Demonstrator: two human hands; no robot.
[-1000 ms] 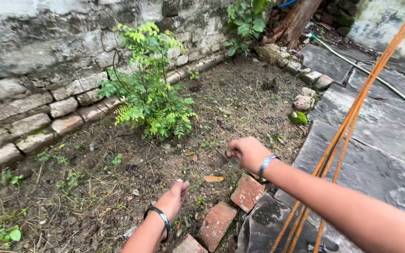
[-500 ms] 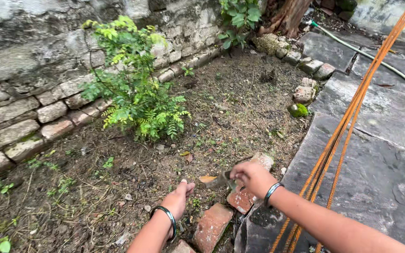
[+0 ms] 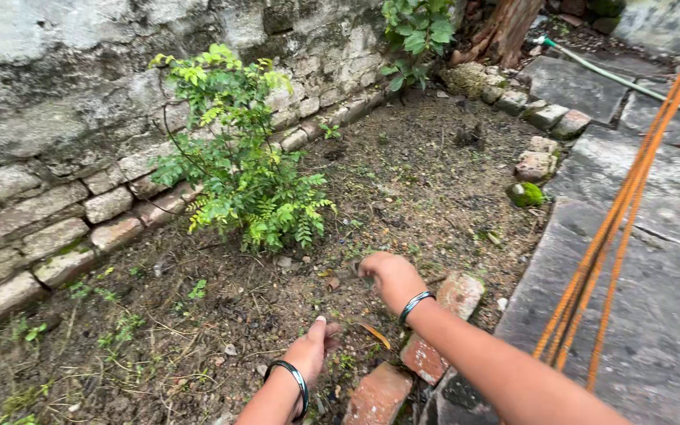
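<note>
Your right hand point(image 3: 391, 277) reaches down to the bare soil point(image 3: 403, 189) just beside the small leafy shrub point(image 3: 242, 169), its fingers curled into a loose fist, though you cannot tell whether it grips anything. Your left hand point(image 3: 312, 350) hovers lower with fingers gathered and pointing at the ground near a dry yellow leaf point(image 3: 374, 332). Both wrists wear dark bangles; worn red bricks point(image 3: 423, 358) edge the rough grey stone paving point(image 3: 655, 315).

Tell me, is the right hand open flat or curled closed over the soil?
Curled closed. The right hand shows bent knuckles, fingers tucked under, low over the soil. Whether it grips anything cannot be told.
</note>
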